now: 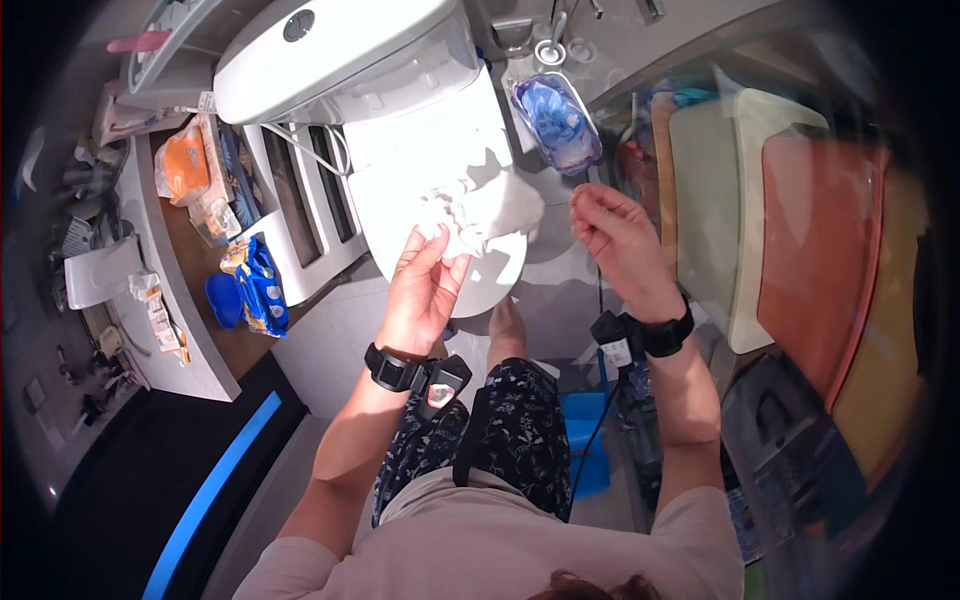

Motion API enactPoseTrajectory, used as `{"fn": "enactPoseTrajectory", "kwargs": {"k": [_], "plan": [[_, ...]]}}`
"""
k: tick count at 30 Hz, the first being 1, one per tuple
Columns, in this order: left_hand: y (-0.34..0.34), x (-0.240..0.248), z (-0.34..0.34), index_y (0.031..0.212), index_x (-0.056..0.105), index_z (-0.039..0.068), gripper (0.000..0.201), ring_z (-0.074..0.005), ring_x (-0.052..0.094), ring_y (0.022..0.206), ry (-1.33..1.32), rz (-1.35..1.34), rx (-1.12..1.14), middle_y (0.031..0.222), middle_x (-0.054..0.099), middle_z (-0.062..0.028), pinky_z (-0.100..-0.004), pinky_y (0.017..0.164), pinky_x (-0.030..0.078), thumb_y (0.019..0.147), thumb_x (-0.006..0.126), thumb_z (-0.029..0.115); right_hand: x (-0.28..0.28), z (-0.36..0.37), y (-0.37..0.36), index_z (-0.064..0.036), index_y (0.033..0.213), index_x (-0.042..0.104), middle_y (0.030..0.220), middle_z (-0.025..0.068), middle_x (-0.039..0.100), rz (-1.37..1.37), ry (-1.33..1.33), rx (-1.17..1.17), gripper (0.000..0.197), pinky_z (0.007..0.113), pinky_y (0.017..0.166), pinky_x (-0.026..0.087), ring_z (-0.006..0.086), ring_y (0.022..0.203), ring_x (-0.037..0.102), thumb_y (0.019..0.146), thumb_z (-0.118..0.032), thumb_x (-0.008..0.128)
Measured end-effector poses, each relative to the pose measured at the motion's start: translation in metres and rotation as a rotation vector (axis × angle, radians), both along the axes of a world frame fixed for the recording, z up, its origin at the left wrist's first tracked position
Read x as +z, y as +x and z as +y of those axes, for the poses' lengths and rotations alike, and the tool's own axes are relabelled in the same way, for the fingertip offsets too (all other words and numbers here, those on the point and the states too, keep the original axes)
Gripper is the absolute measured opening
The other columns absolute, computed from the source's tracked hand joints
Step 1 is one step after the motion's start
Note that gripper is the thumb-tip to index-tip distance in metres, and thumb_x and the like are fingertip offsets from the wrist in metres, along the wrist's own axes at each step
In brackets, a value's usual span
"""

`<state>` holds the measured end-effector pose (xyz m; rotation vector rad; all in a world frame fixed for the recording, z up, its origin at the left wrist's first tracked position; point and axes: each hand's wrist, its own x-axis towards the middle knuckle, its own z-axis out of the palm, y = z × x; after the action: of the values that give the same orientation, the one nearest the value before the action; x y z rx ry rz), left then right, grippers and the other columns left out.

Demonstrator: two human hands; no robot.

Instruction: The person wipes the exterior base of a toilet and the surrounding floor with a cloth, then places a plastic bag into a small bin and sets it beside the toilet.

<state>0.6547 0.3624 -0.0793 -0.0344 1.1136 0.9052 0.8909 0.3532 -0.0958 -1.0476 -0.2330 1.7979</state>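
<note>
Nearest, along the lower edge, spread the wearer's pale shirt [480, 540], followed by dark floral trousers [535, 415]. Farther in, the forearms reached out from either side, a black strap [395, 370] around the left wrist and another [668, 332] around the right.

The left hand [425, 288] gripped the near end of a crumpled white sheet [480, 220], soft tissue or thin cloth, thumb and fingers pinched on it. From that grip the sheet lay far and to the right, its longer run slanting toward the other hand. The right hand [622, 235] was raised just beyond the sheet's right end, apart from it, fingers curled in toward the thumb; whether the tips met or held anything could not be told. So the left was the nearer hand, touching, while the loose end pointed rightward.

Under the sheet, as seen from above, was a white toilet lid [395, 165], so glaring that the sheet's far outline blurred into it. A bunched blue plastic bag [558, 115] stood far right, and the cistern [370, 50] lay farthest, behind the lid.
</note>
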Motion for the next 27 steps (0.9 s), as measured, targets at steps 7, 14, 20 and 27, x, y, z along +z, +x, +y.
{"fn": "enactPoseTrajectory", "kwargs": {"k": [7,14,20,27], "plan": [[-0.025,-0.041,0.007,0.111,0.054,0.011,0.022,-0.0142,0.06,0.098,-0.052,0.022,0.098,0.104,0.061,-0.0014,-0.029,0.085,0.051,0.09,0.058,0.006,-0.039,0.021,0.03,-0.0009,0.103,0.061,0.09,0.0026,0.062,0.1,0.006,0.005,0.017,0.02,0.074,0.047,0.0085,0.08,0.057,0.094,-0.014,0.055],[-0.031,-0.041,0.022,0.13,0.044,0.002,0.038,-0.0241,0.055,0.113,-0.063,-0.029,-0.077,0.123,0.055,-0.0126,-0.0385,0.094,0.046,0.096,0.04,0.019,-0.03,0.04,0.023,-0.0006,0.105,0.06,0.098,0.0058,0.063,-0.087,-0.068,0.019,0.019,0.024,0.08,0.049,0.0117,0.086,0.06,0.096,-0.015,0.051],[-0.005,-0.038,0.025,0.131,0.043,0.001,0.058,-0.0207,0.054,0.114,-0.053,0.041,-0.397,0.124,0.055,-0.0106,-0.0344,0.1,0.04,0.096,0.04,0.047,-0.033,0.038,-0.002,-0.0007,0.1,0.059,0.095,0.006,0.064,-0.206,0.034,0.267,0.016,0.024,0.079,0.048,0.0109,0.085,0.06,0.095,-0.014,0.051],[0.005,-0.066,0.023,0.108,0.06,0.004,0.039,-0.012,0.062,0.085,-0.174,-0.144,-0.429,0.095,0.065,-0.0029,-0.0267,0.079,0.048,0.094,0.053,0.039,-0.035,0.022,-0.041,-0.0004,0.093,0.058,0.084,0.0011,0.06,-0.138,0.116,0.523,0.012,0.023,0.073,0.046,0.0078,0.077,0.056,0.092,-0.012,0.055]]}}
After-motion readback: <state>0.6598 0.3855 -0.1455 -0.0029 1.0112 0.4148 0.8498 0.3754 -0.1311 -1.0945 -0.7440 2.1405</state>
